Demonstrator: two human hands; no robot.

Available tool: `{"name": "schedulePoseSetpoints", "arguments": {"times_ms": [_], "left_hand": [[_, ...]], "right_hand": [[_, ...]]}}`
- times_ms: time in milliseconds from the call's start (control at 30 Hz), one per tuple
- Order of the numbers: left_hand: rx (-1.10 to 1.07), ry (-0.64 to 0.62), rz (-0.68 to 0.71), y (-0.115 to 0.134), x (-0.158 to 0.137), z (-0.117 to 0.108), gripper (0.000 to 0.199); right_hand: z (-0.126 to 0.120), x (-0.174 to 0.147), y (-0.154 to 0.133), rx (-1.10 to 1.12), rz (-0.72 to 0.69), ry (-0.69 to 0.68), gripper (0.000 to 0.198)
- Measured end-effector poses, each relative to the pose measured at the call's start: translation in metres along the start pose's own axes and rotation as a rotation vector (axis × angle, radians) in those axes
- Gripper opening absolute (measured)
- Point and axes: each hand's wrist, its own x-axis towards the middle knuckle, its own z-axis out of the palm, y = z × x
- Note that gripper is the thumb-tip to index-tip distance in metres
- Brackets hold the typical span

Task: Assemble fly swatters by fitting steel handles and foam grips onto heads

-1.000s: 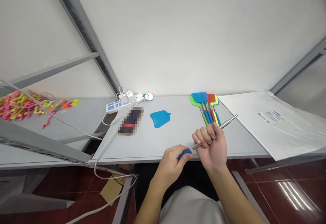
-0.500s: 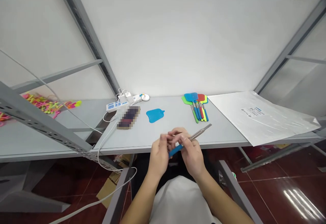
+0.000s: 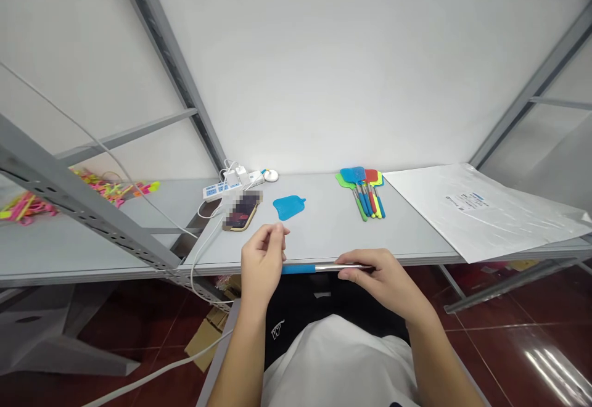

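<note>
A fly swatter handle, with a blue grip on the left and a metal rod on the right, lies level across the table's front edge. My left hand is closed at the end of the blue grip, and its fingers hide that tip. Around the far end of the metal rod, my right hand pinches with thumb and fingers. A loose blue swatter head rests flat on the table beyond my left hand. Further right, several whole fly swatters in green, blue, red and yellow lie in an overlapping bunch.
A phone lies left of the swatter head, partly blurred. Behind it sits a white power strip with plugs and cables. A large white plastic bag covers the table's right side. Colourful small items lie on the left table beyond a metal post.
My hands have moved apart, from close together to opposite ends of the handle. The handle has turned from slanting up to the right to nearly level. The view has shifted slightly.
</note>
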Motion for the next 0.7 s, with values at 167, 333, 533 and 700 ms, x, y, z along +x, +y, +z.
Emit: {"name": "schedulePoseSetpoints", "arguments": {"times_ms": [167,333,533,700], "left_hand": [[-0.263,-0.025,-0.038,0.003,0.008,-0.009,0.043],[-0.465,-0.137,-0.104,0.007,0.007,-0.015,0.053],[-0.363,-0.236,-0.086,0.003,0.002,-0.008,0.082],[-0.34,-0.261,-0.111,0.001,0.002,-0.001,0.086]], "right_hand": [[0.004,-0.001,0.001,-0.14,-0.082,-0.054,0.026],[0.012,0.0,0.002,-0.384,-0.163,-0.054,0.032],[0.025,0.002,0.001,-0.509,-0.211,-0.019,0.034],[0.034,0.008,0.004,-0.461,-0.237,-0.005,0.034]]}}
